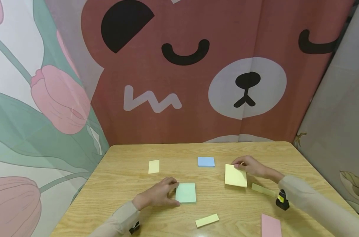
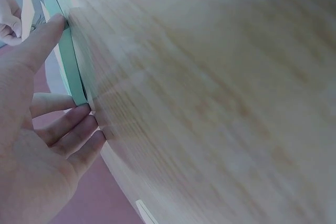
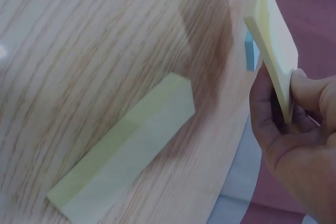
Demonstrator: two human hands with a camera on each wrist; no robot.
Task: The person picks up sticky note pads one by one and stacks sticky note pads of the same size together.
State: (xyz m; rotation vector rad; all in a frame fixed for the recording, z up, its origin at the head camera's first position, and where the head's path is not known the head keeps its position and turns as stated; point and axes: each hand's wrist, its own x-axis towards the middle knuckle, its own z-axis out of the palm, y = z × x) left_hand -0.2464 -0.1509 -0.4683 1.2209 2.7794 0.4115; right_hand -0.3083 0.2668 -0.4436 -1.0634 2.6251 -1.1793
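My left hand holds a square green sticky-note pad by its left side, thumb at the near corner and fingers at the far one. In the left wrist view the green pad shows edge-on, low at the wooden surface. My right hand pinches a square yellow sticky-note pad at its upper right corner. Raised off the table, the yellow pad tilts in the right wrist view, its thumb on one face and fingers behind, and its layers part slightly at the far end.
On the wooden table lie a blue pad, a small pale yellow pad, two narrow yellow strip pads and a pink pad. A bear-printed cloth hangs behind the far edge.
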